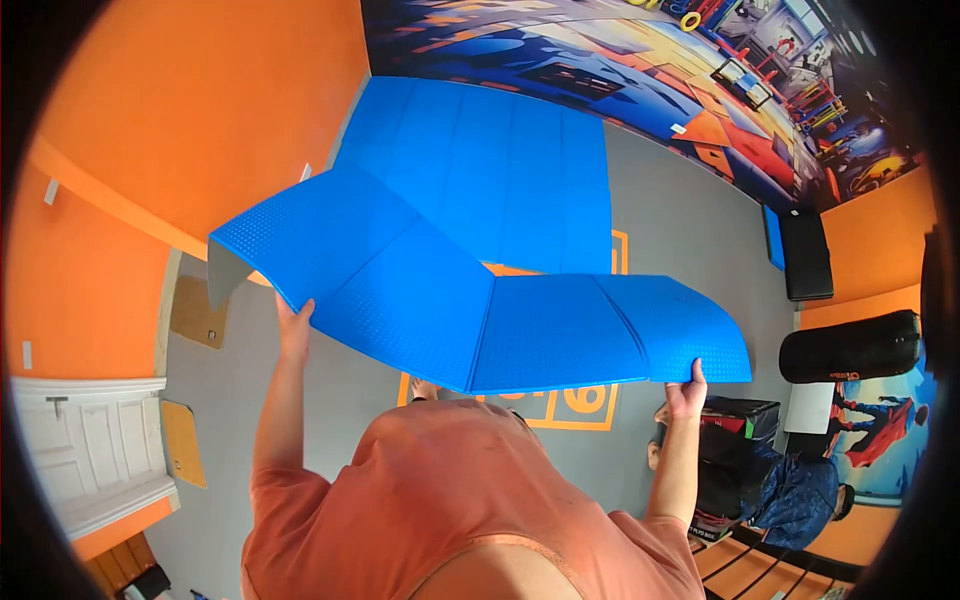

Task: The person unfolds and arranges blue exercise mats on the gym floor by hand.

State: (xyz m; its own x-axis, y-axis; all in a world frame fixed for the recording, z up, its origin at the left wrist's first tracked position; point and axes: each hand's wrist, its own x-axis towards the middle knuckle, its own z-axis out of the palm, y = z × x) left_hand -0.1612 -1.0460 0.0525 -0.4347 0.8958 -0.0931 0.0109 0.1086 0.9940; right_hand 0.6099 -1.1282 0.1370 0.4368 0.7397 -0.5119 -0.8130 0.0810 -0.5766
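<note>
In the head view, a person holds a blue folding mat (pixel 455 310) in the air above the grey floor (pixel 690 210). Its panels bend at the fold lines and make a kind of wave. In this view, the mat partly covers the flat blue matting (pixel 480 150), which lies in the far left corner of the floor, between the orange wall (pixel 250 90) and the mural wall (pixel 640 70).

The two hands are placed wide apart, probably because the mat is flexible at its folds and would hang down if held at one place only. The left hand (pixel 294 318) is clamped on the near edge, toward the left end; the right hand (pixel 686 395) is clamped on the same edge, toward the right end. Each thumb presses the upper face. The other fingers are mostly hidden underneath, so I cannot tell how far they are spread.
</note>
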